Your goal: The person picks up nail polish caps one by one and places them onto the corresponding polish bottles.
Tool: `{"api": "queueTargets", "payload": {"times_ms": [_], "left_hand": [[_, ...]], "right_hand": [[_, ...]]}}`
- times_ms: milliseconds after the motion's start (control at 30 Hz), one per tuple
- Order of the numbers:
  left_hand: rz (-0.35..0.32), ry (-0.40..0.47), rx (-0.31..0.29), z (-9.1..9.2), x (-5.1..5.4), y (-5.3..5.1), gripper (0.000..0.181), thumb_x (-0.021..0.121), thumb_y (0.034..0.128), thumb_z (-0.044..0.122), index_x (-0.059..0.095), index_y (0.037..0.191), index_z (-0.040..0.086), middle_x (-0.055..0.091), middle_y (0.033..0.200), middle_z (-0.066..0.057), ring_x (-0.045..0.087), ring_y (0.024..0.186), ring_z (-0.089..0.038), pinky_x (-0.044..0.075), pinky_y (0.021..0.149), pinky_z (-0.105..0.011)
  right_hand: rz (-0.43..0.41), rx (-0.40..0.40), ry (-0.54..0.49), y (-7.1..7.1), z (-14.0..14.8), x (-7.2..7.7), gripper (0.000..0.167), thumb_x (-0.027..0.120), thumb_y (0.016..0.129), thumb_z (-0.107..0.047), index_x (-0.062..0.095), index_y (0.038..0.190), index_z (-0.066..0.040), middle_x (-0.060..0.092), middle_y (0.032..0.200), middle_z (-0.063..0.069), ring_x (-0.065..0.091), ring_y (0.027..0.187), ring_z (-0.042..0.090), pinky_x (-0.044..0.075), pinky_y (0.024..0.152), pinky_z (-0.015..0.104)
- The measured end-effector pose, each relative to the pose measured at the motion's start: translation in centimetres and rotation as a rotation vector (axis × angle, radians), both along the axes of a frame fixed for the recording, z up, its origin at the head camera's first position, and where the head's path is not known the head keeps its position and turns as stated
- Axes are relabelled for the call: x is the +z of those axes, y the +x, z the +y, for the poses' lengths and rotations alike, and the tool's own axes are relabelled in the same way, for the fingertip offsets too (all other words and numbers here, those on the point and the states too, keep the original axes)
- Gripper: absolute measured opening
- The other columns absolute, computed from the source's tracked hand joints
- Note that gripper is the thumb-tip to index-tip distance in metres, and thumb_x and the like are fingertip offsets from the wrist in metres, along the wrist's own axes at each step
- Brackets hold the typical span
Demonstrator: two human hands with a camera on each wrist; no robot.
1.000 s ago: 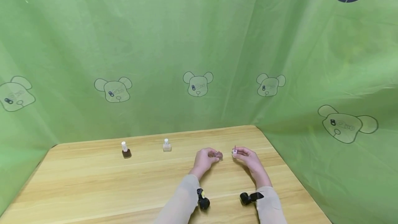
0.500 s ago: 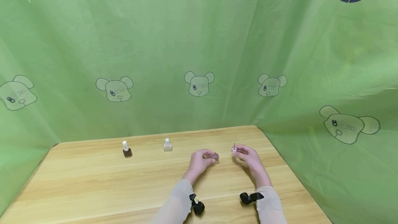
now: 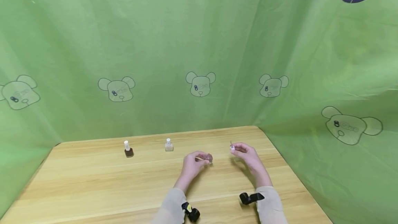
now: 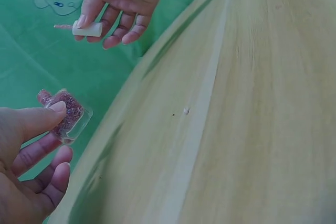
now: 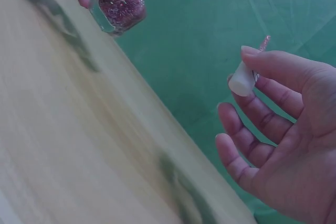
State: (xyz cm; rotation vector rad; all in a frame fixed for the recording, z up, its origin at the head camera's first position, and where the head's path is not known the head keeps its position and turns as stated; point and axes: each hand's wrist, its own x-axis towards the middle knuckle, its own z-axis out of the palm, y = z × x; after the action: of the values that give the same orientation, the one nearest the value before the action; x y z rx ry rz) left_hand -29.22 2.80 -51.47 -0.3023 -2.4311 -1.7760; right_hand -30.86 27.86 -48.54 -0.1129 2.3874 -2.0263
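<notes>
My left hand [image 3: 190, 166] pinches a small clear nail polish bottle [image 4: 69, 119] between thumb and fingers. Pinkish-purple glitter polish fills it, and its uncapped neck points away from the palm in the left wrist view. To the right, my right hand [image 3: 248, 156] holds the white nail polish cap [image 5: 243, 80] by thumb and fingertips. A thin brush [image 5: 265, 42] coated in pink glitter sticks out of the cap, pointing away from the table in the head view. Bottle and brush are apart, with a gap between the hands.
On the wooden table [image 3: 102, 182], a dark nail polish bottle [image 3: 129, 152] with a white cap stands at the back left. Beside it is a clear bottle [image 3: 169, 147], also white-capped. A green curtain [image 3: 161, 113] hangs behind and to the right.
The left hand has drawn leftward with the bottle, widening the gap between the hands. My right hand has risen slightly in the view, and the brush now leans a little to the left.
</notes>
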Motion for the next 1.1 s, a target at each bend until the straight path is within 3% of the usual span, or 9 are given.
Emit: {"api": "queueTargets", "payload": {"times_ms": [233, 533, 700, 933, 1100], "left_hand": [[-0.025, 0.062, 0.036, -0.9, 0.2, 0.9, 0.026, 0.08, 0.078, 0.016, 0.073, 0.102, 0.009, 0.073, 0.1, -0.009, 0.066, 0.077, -0.014, 0.056, 0.067, -0.021], [-0.047, 0.16, 0.046, -2.3, 0.3, 1.9, 0.027, 0.078, 0.0784, 0.009, 0.071, 0.104, 0.003, 0.071, 0.102, -0.018, 0.072, 0.079, -0.028, 0.061, 0.064, -0.029], [-0.059, 0.186, 0.075, -2.8, 0.3, 2.1, 0.026, 0.078, 0.0784, 0.009, 0.072, 0.103, 0.004, 0.071, 0.102, -0.018, 0.072, 0.078, -0.023, 0.061, 0.066, -0.034], [-0.036, 0.178, 0.115, -3.4, 0.3, 2.3, 0.026, 0.08, 0.0773, 0.01, 0.073, 0.101, 0.004, 0.072, 0.1, -0.017, 0.071, 0.075, -0.016, 0.059, 0.063, -0.021], [-0.004, 0.163, 0.117, -3.7, 0.5, 2.5, 0.026, 0.08, 0.0763, 0.01, 0.073, 0.101, 0.004, 0.072, 0.105, -0.018, 0.07, 0.078, -0.016, 0.058, 0.065, -0.019]], "right_hand": [[0.054, 0.047, 0.036, 0.3, -0.8, 0.8, 0.039, 0.072, 0.086, -0.012, 0.058, 0.117, 0.008, 0.068, 0.103, -0.004, 0.062, 0.093, 0.005, 0.053, 0.086, 0.018], [0.046, 0.076, 0.054, 0.6, -2.5, 1.8, 0.042, 0.074, 0.084, -0.011, 0.054, 0.117, 0.006, 0.065, 0.093, -0.005, 0.061, 0.09, 0.008, 0.052, 0.085, 0.019], [0.059, 0.095, 0.096, 0.7, -3.6, 2.2, 0.036, 0.074, 0.084, -0.01, 0.056, 0.111, 0.006, 0.065, 0.092, -0.002, 0.059, 0.089, 0.01, 0.051, 0.083, 0.022], [0.1, 0.151, 0.159, 1.1, -4.7, 2.5, 0.033, 0.073, 0.083, -0.009, 0.058, 0.108, 0.007, 0.063, 0.096, 0.008, 0.058, 0.09, 0.013, 0.051, 0.081, 0.023], [0.117, 0.147, 0.193, 1.2, -5.1, 2.7, 0.03, 0.074, 0.083, -0.01, 0.06, 0.106, 0.004, 0.064, 0.097, 0.011, 0.058, 0.09, 0.014, 0.05, 0.082, 0.026]]}}
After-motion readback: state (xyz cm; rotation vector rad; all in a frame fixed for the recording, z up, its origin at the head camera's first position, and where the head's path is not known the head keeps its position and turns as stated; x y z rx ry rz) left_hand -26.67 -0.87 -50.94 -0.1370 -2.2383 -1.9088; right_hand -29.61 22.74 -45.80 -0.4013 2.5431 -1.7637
